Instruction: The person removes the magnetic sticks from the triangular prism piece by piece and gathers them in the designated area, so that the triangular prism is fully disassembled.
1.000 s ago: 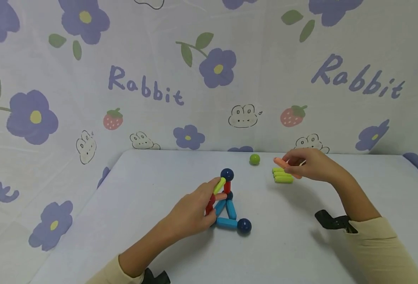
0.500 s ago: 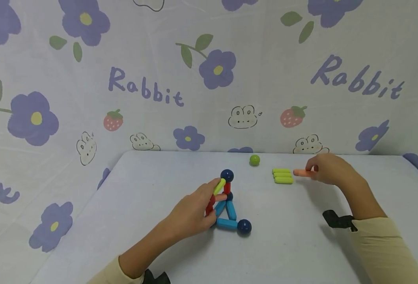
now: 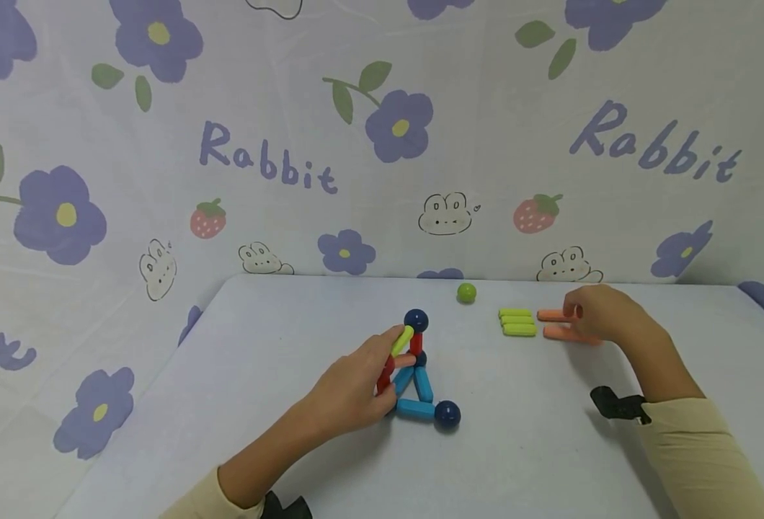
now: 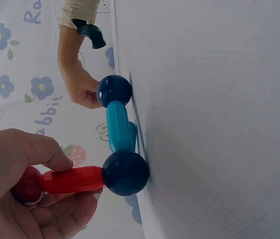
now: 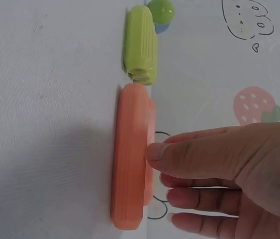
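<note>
My left hand [image 3: 349,389] grips a ball-and-rod toy structure by its upright red rod [image 4: 72,180], thumb on one side and fingers curled behind. A red ball [image 4: 28,185] sits at that rod's upper end. Blue rods [image 3: 416,409] and dark blue balls [image 3: 447,414] form the base, partly hidden by the hand. A yellow-green rod [image 3: 401,341] slopes up toward the top dark blue ball [image 3: 416,320]. My right hand [image 3: 605,311] hovers over two orange rods [image 5: 130,159] lying side by side on the table. Its thumb is at the farther one, the fingers loosely extended and apart from it.
Several yellow-green rods [image 3: 517,322] lie together left of the orange ones. A green ball [image 3: 466,293] rests near the back edge of the white table [image 3: 518,461]. Behind it hangs a patterned cloth [image 3: 486,144].
My right hand has moved right from above the yellow-green rods and set down orange rods, two of which now lie beside them. The left hand and the structure have stayed put.
</note>
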### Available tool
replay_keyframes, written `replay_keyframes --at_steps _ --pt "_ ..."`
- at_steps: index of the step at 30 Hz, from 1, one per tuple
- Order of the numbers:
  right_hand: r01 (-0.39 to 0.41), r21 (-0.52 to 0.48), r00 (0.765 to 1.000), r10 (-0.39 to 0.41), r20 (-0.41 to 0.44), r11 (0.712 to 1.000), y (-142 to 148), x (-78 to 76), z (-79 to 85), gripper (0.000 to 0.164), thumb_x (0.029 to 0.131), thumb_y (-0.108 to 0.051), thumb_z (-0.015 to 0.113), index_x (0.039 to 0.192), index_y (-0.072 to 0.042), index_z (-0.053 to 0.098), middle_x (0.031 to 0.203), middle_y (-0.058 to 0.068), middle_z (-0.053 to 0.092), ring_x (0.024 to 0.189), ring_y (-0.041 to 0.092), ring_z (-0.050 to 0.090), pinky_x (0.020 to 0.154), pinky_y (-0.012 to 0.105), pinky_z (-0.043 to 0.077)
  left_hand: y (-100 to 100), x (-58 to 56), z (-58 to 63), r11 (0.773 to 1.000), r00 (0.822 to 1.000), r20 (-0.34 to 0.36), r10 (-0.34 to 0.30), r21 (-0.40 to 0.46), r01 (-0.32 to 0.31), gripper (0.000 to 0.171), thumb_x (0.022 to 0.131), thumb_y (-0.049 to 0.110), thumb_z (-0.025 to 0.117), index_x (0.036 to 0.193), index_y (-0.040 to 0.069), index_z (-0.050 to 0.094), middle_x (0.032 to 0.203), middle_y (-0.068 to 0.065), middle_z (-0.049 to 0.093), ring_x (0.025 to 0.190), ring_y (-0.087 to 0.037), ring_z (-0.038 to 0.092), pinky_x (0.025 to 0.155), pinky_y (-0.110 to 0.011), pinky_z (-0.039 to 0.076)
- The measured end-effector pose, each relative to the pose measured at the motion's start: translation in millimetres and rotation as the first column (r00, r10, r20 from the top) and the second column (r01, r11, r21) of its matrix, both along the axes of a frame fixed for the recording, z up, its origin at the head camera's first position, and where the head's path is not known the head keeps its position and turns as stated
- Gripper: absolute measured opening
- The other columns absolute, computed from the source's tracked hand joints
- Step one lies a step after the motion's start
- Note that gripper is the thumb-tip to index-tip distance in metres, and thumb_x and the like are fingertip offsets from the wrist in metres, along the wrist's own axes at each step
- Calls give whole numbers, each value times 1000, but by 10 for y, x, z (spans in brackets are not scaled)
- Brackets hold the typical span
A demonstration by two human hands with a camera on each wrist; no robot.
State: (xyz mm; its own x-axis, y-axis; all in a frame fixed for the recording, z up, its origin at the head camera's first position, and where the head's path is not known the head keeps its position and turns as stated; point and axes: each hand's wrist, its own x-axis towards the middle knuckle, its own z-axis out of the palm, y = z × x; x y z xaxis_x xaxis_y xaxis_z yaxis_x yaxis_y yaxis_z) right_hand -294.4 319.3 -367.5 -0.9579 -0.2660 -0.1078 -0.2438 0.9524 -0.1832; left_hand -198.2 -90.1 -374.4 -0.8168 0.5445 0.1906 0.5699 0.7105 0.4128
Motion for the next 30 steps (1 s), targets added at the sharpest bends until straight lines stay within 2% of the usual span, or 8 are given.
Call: replay_keyframes --at_steps 7,10,17,24,30 --pt "27 -14 993 -25 117 1000 -12 25 36 10 83 -8 73 92 -5 70 93 14 63 85 31 58 72 47 52 0 2 3 1000 1000 0 -1 2 1 82 87 11 76 155 9 31 133 -9 56 103 -17 59 82 -28 56" --pt "26 -1 991 -26 128 1000 -15 14 18 9 82 -6 71 90 -8 71 96 16 62 87 32 57 72 46 51 -4 2 1 1000 1000 -12 -5 5 5 82 87 11 76 155 8 31 132 -9 56 102 -17 59 82 -27 56" --pt "24 47 999 -26 32 999 -27 -13 -47 3 87 -9 69 89 -7 70 88 11 63 79 30 56 70 47 50 -4 3 0 1000 1000 -10 -9 5 9 82 87 11 76 155 8 31 133 -10 56 103 -18 59 82 -28 56" --pt "30 22 998 -29 -52 999 -6 -24 -106 6 87 -4 68 92 -5 71 79 6 59 72 26 51 63 39 44 1 12 20 1000 1000 -2 -4 1 4 82 86 11 77 155 8 31 133 -10 56 102 -18 60 81 -28 57" --pt "45 -5 994 -46 -99 999 0 -37 -146 8 85 2 68 89 -5 71 79 7 60 71 26 51 62 39 45 4 14 24 1000 1000 -4 -1 0 1 83 86 10 77 155 8 31 132 -10 56 101 -17 60 80 -27 57"
